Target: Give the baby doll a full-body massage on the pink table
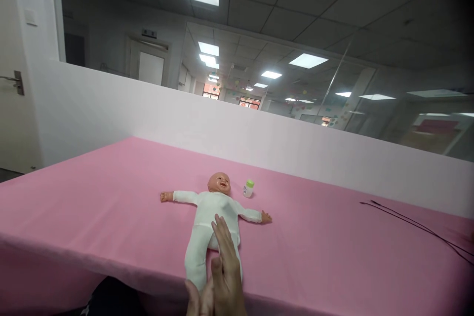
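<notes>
A baby doll [217, 212] in a white bodysuit lies on its back on the pink-covered table, arms spread and head away from me. Close to the table's front edge, my right hand [227, 271] is raised over the doll's legs, fingers stretched out and holding nothing. Below and to its left, my left hand [200, 301] lies against the heel of the right palm. Its thumb sticks out, and its other fingers are mostly hidden. Beside the doll's head stands a small clear bottle [248, 189] with a green cap.
Thin black cables [418, 227] run across the right side of the pink cloth [314, 247]. Behind the table rises a white half wall [229, 131] with glass above it. A door [17, 108] is at the far left.
</notes>
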`<state>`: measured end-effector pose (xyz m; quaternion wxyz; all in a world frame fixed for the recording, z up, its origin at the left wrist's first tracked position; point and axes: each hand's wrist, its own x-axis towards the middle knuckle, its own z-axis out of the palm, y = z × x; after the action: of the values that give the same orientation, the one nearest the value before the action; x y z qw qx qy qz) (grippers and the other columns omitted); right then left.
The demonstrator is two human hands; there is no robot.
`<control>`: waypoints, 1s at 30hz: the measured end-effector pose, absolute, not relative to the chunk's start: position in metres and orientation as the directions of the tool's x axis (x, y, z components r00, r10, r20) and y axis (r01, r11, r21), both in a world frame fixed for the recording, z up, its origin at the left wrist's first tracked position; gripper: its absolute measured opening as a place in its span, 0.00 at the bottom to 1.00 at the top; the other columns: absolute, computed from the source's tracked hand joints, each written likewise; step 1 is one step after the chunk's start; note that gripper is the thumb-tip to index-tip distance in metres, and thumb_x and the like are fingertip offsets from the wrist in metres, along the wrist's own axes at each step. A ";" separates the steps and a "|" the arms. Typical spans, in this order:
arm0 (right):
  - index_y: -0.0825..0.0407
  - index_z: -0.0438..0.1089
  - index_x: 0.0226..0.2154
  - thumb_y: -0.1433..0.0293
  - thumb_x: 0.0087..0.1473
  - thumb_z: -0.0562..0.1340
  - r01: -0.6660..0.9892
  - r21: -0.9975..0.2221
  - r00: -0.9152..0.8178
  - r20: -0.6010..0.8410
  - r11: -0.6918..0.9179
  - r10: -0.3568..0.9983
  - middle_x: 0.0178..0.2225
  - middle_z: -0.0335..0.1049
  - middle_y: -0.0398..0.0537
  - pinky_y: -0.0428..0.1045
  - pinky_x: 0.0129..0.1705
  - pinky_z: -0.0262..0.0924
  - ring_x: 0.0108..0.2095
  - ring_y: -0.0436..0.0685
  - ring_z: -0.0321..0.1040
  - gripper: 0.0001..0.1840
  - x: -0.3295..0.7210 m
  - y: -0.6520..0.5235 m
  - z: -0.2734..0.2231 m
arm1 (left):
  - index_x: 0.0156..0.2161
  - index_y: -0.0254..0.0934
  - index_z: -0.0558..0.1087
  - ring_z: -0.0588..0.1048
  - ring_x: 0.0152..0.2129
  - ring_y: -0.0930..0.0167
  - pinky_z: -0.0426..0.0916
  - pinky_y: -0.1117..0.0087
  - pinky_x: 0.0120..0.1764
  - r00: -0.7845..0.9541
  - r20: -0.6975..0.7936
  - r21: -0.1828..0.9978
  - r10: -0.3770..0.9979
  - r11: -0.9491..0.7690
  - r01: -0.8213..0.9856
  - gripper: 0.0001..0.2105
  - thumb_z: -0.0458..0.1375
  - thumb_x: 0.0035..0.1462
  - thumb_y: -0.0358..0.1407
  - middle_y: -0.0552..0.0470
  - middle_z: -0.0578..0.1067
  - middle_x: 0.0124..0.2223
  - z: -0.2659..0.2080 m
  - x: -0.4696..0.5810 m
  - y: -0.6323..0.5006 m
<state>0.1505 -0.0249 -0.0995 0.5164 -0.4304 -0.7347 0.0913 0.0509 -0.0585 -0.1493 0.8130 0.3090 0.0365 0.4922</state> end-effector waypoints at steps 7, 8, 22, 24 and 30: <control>0.52 0.48 0.74 0.43 0.67 0.49 0.607 -0.736 0.086 0.437 0.301 0.895 0.75 0.43 0.54 0.65 0.74 0.39 0.75 0.64 0.38 0.44 0.197 0.060 -0.099 | 0.75 0.47 0.53 0.39 0.74 0.60 0.32 0.58 0.73 0.223 0.392 0.909 0.892 -0.339 -0.242 0.41 0.51 0.64 0.62 0.52 0.45 0.77 -0.096 0.035 0.028; 0.54 0.47 0.74 0.43 0.66 0.49 0.642 -0.719 0.088 0.413 0.265 0.906 0.75 0.42 0.54 0.64 0.74 0.38 0.75 0.64 0.37 0.46 0.206 0.076 -0.101 | 0.75 0.43 0.52 0.40 0.74 0.59 0.33 0.58 0.73 0.157 0.375 0.925 0.914 -0.357 -0.130 0.41 0.52 0.65 0.61 0.49 0.45 0.77 -0.092 0.032 0.053; 0.63 0.67 0.62 0.55 0.68 0.48 0.946 -0.315 0.202 0.391 -0.075 0.898 0.65 0.64 0.68 0.65 0.72 0.37 0.69 0.71 0.55 0.34 0.264 0.132 -0.160 | 0.68 0.26 0.65 0.57 0.70 0.52 0.44 0.48 0.70 0.091 0.476 0.362 0.875 -0.290 0.886 0.34 0.40 0.71 0.52 0.33 0.62 0.71 -0.186 0.004 0.183; 0.66 0.67 0.62 0.56 0.68 0.49 0.956 -0.271 0.223 0.408 -0.116 0.885 0.65 0.64 0.71 0.65 0.72 0.37 0.68 0.73 0.56 0.35 0.267 0.130 -0.159 | 0.67 0.25 0.66 0.56 0.70 0.50 0.42 0.47 0.70 0.012 0.504 0.373 0.864 -0.230 0.899 0.35 0.41 0.70 0.52 0.31 0.62 0.70 -0.184 -0.001 0.182; 0.69 0.55 0.69 0.47 0.68 0.45 0.807 -0.580 0.211 0.455 0.109 0.865 0.72 0.50 0.67 0.62 0.72 0.42 0.73 0.69 0.45 0.46 0.263 0.130 -0.155 | 0.70 0.21 0.59 0.51 0.72 0.52 0.46 0.48 0.70 0.037 0.558 0.469 0.829 -0.352 0.810 0.34 0.39 0.72 0.48 0.31 0.57 0.73 -0.177 -0.011 0.184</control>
<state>0.2633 0.1304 -0.1548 0.4013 -0.6666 -0.6272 0.0360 -0.0113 0.1839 -0.1772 0.0117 0.7199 0.5692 0.3971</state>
